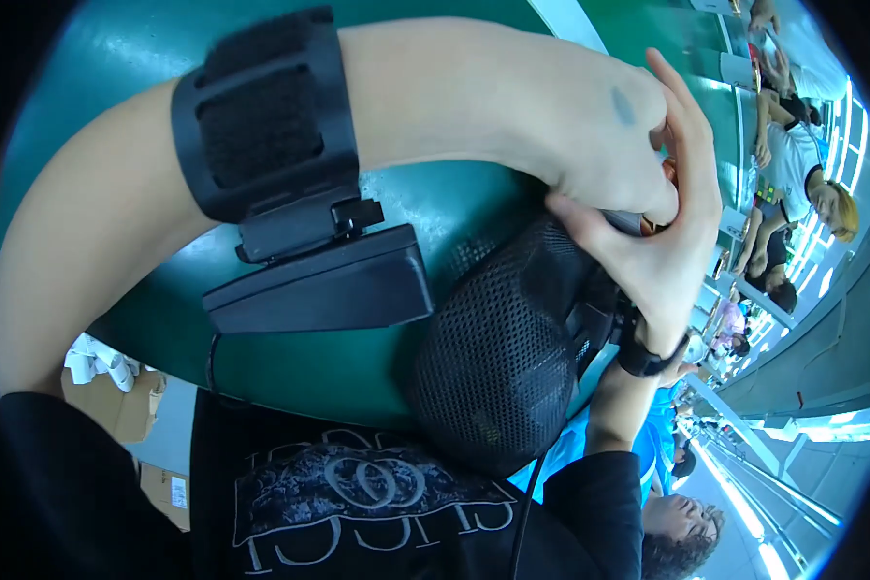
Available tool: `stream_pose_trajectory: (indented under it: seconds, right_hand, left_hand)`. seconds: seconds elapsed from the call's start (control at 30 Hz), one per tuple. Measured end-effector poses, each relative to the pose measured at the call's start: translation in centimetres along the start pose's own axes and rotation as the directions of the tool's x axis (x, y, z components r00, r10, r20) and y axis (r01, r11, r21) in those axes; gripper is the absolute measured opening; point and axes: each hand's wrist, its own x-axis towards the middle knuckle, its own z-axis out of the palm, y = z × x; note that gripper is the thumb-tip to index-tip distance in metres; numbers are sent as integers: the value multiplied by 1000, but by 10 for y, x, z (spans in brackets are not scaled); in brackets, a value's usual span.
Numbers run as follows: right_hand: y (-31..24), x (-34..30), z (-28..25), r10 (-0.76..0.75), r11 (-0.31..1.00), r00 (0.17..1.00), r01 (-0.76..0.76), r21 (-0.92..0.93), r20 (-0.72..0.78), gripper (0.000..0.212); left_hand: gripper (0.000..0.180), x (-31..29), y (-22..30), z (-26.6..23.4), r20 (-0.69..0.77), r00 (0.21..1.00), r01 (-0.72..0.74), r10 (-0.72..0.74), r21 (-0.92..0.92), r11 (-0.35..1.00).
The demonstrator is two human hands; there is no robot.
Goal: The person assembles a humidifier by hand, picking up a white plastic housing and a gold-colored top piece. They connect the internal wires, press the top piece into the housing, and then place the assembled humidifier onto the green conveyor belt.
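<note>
At the right of the head view my two hands come together. My left hand (619,135) reaches across from the left, its fingers curled in and mostly hidden behind the right. My right hand (672,232) wraps over those fingertips, thumb toward the left and fingers bent. Between them shows a little of a copper-coloured piece (669,170); its full shape is covered, so I cannot tell its kind. Just below the hands lies a black mesh bag-like thing (503,353), close to my right thumb. A black strap with a box-shaped device (319,280) sits on my left forearm.
A green table (396,208) lies under my arms. Cardboard boxes (130,401) with white items stand at the lower left. A person in blue (681,527) is close by at the lower right. Several people work along benches at the far right. A thin black cable (530,503) runs down my front.
</note>
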Motion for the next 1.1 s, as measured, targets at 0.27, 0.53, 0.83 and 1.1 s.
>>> stream_pose_trajectory:
  seconds: [0.27,0.53,0.83,1.1]
  right_hand:
    - [11,-1,6,-54,991,971,24,-131,-233,45]
    - [100,22,-21,324,889,840,-428,-165,-436,25]
    - [102,14,-13,285,886,903,-376,-270,-321,33]
    - [35,39,-64,-35,986,979,0,-168,-200,64]
  left_hand:
    - [50,17,0,-21,227,966,189,-127,-280,941]
    - [63,49,-53,-98,-595,786,83,166,369,926]
    - [77,146,-58,-107,-626,777,261,67,417,871]
    - [62,47,-3,-74,57,994,-86,88,-49,995]
